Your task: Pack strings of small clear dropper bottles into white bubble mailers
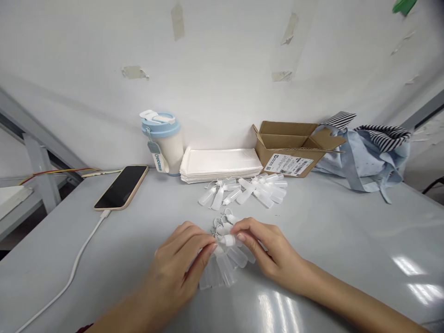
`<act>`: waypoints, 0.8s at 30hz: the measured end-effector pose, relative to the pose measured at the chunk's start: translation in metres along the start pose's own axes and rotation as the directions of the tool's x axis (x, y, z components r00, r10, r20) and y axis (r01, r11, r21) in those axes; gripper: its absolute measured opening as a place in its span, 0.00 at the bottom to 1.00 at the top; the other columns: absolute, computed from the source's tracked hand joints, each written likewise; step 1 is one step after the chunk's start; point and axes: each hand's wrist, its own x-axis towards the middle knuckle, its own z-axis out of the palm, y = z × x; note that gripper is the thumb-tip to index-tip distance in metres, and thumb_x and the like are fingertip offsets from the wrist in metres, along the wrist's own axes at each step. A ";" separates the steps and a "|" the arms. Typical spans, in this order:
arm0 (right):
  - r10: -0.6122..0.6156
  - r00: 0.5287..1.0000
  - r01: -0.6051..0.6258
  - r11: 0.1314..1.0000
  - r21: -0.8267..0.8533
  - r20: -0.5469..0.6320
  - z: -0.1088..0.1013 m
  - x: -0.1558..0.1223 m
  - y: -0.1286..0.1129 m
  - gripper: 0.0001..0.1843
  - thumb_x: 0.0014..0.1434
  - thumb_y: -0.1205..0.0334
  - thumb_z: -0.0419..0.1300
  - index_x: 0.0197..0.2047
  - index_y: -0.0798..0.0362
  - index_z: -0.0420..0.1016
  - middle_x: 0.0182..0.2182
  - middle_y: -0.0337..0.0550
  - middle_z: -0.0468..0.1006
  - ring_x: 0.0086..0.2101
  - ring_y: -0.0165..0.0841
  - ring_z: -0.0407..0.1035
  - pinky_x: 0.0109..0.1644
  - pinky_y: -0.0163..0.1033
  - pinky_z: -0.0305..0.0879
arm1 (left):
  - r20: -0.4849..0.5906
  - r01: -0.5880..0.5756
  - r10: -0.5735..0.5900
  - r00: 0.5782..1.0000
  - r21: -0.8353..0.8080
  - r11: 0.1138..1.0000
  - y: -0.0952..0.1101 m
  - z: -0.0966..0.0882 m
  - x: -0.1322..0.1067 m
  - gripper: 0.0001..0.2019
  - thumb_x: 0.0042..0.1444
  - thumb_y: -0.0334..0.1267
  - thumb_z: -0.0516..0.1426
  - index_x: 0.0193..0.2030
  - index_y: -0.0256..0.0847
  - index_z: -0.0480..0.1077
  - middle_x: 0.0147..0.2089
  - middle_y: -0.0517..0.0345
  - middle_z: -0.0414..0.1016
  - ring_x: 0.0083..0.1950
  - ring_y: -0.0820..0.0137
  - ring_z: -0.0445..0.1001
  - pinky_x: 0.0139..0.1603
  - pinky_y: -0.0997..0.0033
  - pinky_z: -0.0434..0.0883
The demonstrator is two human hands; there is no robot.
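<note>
Over a cluster of small translucent squeeze bottles, both my hands meet at one squeeze bottle with a white cap and a thin tip pointing left. My left hand is closed, thumb and fingertips pinching the end of that tip. From the other side, my right hand pinches the same bottle just behind its cap; its body is mostly hidden by the fingers. Small clear rings or loops show on the bottles behind. Farther back lies a second pile of similar bottles, apart from my hands.
A stack of white trays stands at the back, between a blue-lidded cup and an open cardboard box. A phone with a white cable lies left. A light-blue cloth bag sits back right.
</note>
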 end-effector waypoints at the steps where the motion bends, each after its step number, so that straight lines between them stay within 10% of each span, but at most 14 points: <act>1: -0.008 1.000 0.008 1.000 -0.005 0.002 0.001 0.000 0.000 0.10 0.66 0.66 0.46 0.43 0.53 0.67 0.31 0.40 0.74 0.29 0.28 0.67 0.33 0.33 0.63 | 0.013 0.008 -0.008 1.000 -0.010 1.000 0.001 0.000 0.000 0.08 0.60 0.24 0.51 0.38 0.40 0.68 0.31 0.59 0.70 0.33 0.71 0.67 0.33 0.70 0.68; 24: 0.044 0.997 -0.043 0.999 0.014 -0.066 0.003 0.000 -0.002 0.09 0.66 0.65 0.47 0.41 0.52 0.68 0.25 0.35 0.71 0.23 0.25 0.63 0.27 0.30 0.60 | -0.030 0.061 -0.060 0.998 0.038 0.997 0.001 0.004 -0.001 0.05 0.60 0.30 0.53 0.40 0.42 0.68 0.30 0.61 0.73 0.31 0.70 0.70 0.34 0.69 0.68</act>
